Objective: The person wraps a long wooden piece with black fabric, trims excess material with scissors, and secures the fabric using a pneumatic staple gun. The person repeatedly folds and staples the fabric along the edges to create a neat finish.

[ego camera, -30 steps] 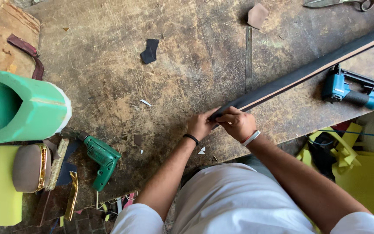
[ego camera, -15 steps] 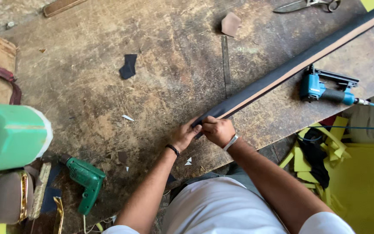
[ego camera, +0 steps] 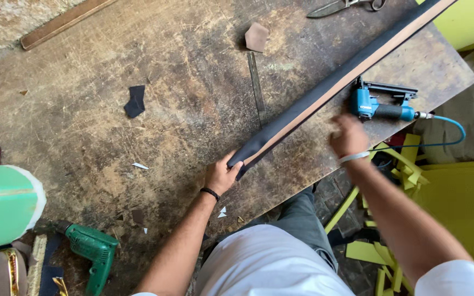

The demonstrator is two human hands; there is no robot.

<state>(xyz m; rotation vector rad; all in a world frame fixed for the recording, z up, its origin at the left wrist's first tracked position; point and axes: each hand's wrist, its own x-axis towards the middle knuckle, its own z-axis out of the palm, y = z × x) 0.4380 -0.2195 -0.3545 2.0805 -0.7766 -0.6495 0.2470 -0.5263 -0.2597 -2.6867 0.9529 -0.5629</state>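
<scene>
Holding the near end of a long wooden strip wrapped in black fabric [ego camera: 325, 96], the person's left hand [ego camera: 221, 174] has its fingers curled over the folded cloth, pinning it against the wood. The strip lies diagonally across a scarred wooden workbench [ego camera: 138, 181], running from just in front of the person up to the far right corner. The right hand [ego camera: 349, 136] is blurred and hangs over the bench's near edge, holding nothing, its fingers loosely curled, just beside a blue pneumatic staple gun [ego camera: 382, 104] with a blue air hose [ego camera: 445, 131] (the tool lies untouched, right next to the strip).

To do this step well, the left hand's pressure on the wrapped end looks like the thing to guard: the fabric should stay taut and flat on the wood, with the fold kept square at the tip. Fingers are best kept clear of any spot where a staple would land.

Elsewhere on the bench lie a scrap of black cloth [ego camera: 135, 101], a metal ruler [ego camera: 256, 87], large scissors [ego camera: 344, 6] and a green power drill [ego camera: 91, 249].
</scene>
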